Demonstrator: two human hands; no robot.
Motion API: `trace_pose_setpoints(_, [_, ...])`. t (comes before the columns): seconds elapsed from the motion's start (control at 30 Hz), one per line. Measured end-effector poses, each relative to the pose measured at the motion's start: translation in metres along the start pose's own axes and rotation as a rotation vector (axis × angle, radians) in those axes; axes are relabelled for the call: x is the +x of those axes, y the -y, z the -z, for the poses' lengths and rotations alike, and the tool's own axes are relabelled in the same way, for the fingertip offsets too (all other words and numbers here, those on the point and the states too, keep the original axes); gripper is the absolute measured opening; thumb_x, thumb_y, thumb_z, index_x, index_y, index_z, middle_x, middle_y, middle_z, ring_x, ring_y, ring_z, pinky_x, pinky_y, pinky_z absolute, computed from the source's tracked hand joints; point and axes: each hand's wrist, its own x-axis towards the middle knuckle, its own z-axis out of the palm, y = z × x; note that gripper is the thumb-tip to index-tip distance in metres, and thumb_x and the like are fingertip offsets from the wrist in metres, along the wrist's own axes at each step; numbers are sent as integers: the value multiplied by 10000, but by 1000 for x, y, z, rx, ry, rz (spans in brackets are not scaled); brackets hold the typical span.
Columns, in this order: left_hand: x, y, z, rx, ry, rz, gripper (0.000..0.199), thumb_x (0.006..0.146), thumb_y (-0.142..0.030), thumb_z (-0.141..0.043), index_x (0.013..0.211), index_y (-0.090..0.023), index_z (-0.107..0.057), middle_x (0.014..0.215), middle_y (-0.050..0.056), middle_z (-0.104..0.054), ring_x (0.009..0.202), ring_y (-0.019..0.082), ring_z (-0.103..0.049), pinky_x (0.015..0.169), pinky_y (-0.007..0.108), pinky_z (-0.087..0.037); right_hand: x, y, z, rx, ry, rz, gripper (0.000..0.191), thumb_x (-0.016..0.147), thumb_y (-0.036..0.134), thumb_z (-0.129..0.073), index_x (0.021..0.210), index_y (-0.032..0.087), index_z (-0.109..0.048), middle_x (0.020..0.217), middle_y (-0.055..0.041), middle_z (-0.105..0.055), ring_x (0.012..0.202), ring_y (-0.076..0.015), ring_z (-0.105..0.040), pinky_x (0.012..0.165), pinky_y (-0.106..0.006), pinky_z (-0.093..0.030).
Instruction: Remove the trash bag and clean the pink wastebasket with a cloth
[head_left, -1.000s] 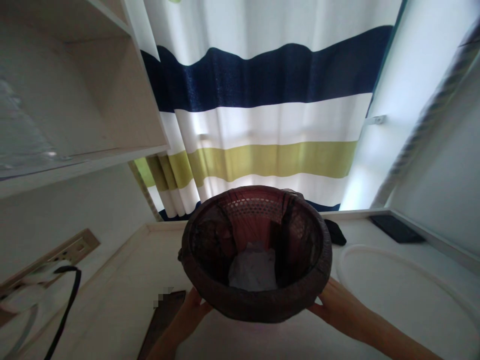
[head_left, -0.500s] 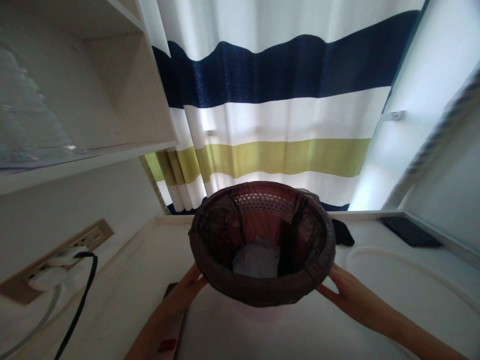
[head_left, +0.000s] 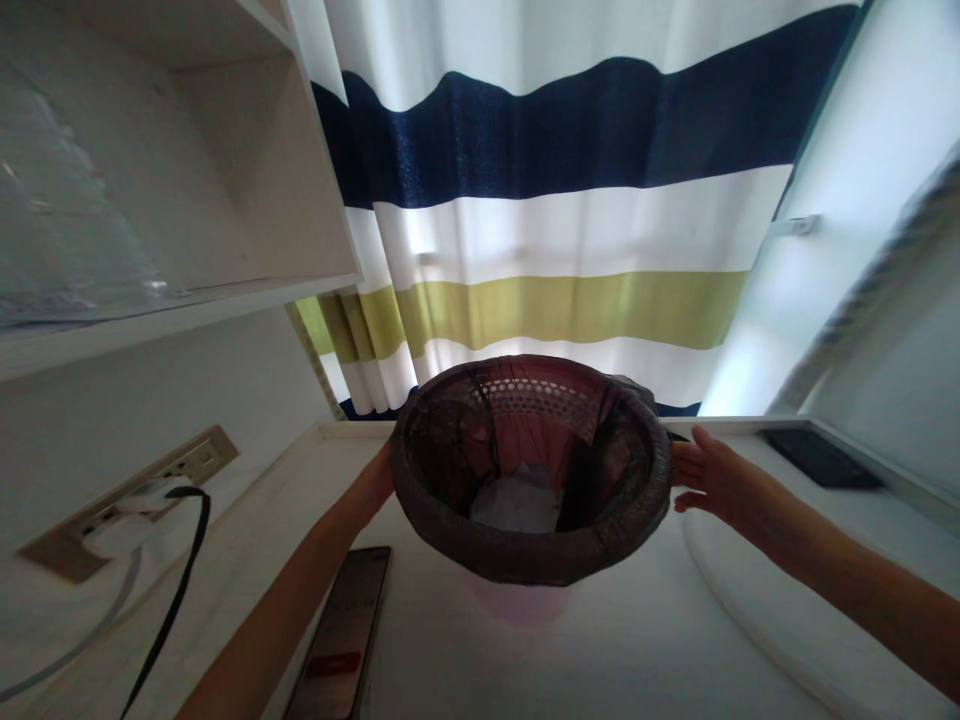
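Observation:
A round pink bin (head_left: 525,545) lined with a dark, thin bag stands on the white tabletop, its rim wrapped by the bag. White crumpled material (head_left: 517,500) lies at its bottom. My left hand (head_left: 381,475) is at the bin's left side, its fingers hidden behind the rim. On the right, my right hand (head_left: 701,475) is beside the rim with its fingers apart and thumb raised, holding nothing; whether the fingertips touch the bag is hard to tell.
A phone (head_left: 341,630) lies at the near left. Wall sockets (head_left: 135,500) with plugs and cables are on the left, below a shelf (head_left: 255,290). A dark flat object (head_left: 821,458) rests at the back right, near a striped curtain (head_left: 555,235).
Both hands have moved up along the bin's sides toward its rim. My right hand's fingers now show apart beside it. More of the phone is visible, and the view has shifted slightly.

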Motion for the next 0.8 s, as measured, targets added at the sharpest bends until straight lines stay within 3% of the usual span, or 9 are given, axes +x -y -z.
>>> trace_pose_setpoints(0.13, [12,-5,-2,-147,91,83,428,697,-540,-481,906,-190,-614,741,44,-666,844,230,-587,717,319,-484,3,0,-14,32,39,2,508,740,606,-308,806,186,-585,726,-70,-617,633,-168,-571,469,-265,-438])
trace_pose_setpoints(0.33, [17,-23,14,-114,141,4,275,688,-314,-581,925,-176,-610,762,31,-661,799,201,-595,695,287,-484,-3,6,-20,163,-26,59,362,682,517,-501,836,199,-576,748,-51,-601,636,-152,-545,468,-238,-421])
trace_pose_setpoints(0.43, [14,-38,23,-42,168,-6,219,701,-279,-576,869,-145,-617,787,36,-651,750,166,-593,656,246,-483,-10,13,-19,165,-6,72,320,673,474,-544,835,200,-573,739,-32,-581,615,-131,-524,458,-217,-406])
trace_pose_setpoints(0.6, [10,-46,33,-33,106,-38,175,674,-245,-615,801,-125,-606,712,22,-634,596,115,-574,535,202,-479,-21,23,-19,124,29,68,284,719,431,-529,877,198,-567,735,-19,-556,590,-96,-495,435,-185,-377])
trace_pose_setpoints(0.8, [8,-40,42,-79,46,-56,185,672,-179,-614,833,-92,-590,711,43,-621,552,98,-565,482,185,-466,-18,17,-11,65,-18,45,281,668,457,-571,745,187,-566,621,-5,-537,543,-104,-496,411,-193,-370])
